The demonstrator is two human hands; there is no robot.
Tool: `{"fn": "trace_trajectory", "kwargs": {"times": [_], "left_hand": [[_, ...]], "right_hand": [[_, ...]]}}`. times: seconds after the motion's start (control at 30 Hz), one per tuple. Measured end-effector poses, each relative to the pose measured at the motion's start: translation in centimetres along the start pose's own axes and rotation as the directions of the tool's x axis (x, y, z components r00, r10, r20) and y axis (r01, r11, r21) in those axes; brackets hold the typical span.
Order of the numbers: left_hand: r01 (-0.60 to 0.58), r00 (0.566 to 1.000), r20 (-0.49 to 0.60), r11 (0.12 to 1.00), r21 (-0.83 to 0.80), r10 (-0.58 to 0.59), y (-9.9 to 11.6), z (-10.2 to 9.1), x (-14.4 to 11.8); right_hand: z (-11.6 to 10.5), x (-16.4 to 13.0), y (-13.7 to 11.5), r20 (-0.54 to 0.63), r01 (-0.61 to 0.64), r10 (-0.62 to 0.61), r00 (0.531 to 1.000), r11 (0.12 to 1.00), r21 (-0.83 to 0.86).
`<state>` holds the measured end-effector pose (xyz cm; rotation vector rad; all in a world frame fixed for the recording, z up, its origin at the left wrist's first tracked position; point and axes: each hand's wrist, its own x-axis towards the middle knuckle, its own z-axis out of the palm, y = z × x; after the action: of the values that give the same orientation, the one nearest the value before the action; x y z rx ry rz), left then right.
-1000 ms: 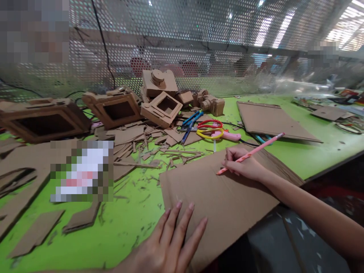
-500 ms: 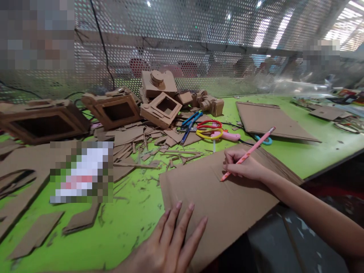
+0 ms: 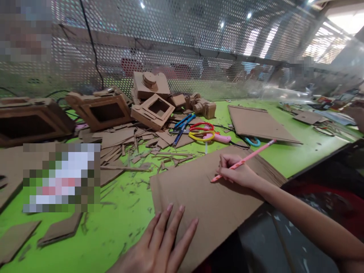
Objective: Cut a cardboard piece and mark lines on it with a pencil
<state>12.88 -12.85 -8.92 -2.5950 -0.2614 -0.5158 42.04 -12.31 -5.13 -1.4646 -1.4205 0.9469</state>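
A large brown cardboard sheet [image 3: 196, 204] lies at the table's near edge, partly overhanging it. My left hand [image 3: 162, 239] rests flat on its lower left part, fingers spread. In my right hand [image 3: 234, 170] is a pink patterned pencil [image 3: 250, 156], held in a writing grip with its tip at the cardboard near the middle of the sheet. Just beyond the sheet lie scissors with red and yellow handle loops [image 3: 202, 132], a pink-handled tool [image 3: 220, 137] with a black cord, and a blue cutter [image 3: 182, 129].
Several cardboard camera models [image 3: 152, 112] stand along the perforated metal screen [image 3: 170, 41]. Cardboard scraps [image 3: 119, 142] litter the green table [image 3: 119, 223] at left. Another cardboard panel [image 3: 258, 123] lies at the back right, with a turquoise handle [image 3: 253, 141] poking out from under it.
The whole view has shifted, so most things appear farther left. The pencil still touches the sheet in my right hand, and my left hand stays flat on the cardboard.
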Motion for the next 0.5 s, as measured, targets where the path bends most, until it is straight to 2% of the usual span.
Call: {"fn": "trace_trajectory", "kwargs": {"times": [0.17,0.27,0.4,0.5], "left_hand": [[0.01,0.999,0.039,1.0,0.0,-0.01,0.02,-0.29,0.13],[0.02,0.999,0.029,1.0,-0.001,-0.02,0.08,-0.09,0.15],[0.003,1.0,0.013,1.0,0.007,-0.004,0.08,0.0,-0.07],[-0.008,1.0,0.018,1.0,0.014,0.007,0.04,-0.17,-0.19]], "right_hand": [[-0.14,0.25,0.12,-0.008,0.025,-0.025,1.0,0.998,-0.053],[-0.24,0.28,0.2,0.032,0.013,-0.011,0.999,0.998,-0.062],[-0.26,0.18,0.19,0.009,0.016,-0.016,1.0,0.997,-0.071],[-0.25,0.16,0.14,0.043,0.002,0.001,0.999,0.998,-0.066]]}}
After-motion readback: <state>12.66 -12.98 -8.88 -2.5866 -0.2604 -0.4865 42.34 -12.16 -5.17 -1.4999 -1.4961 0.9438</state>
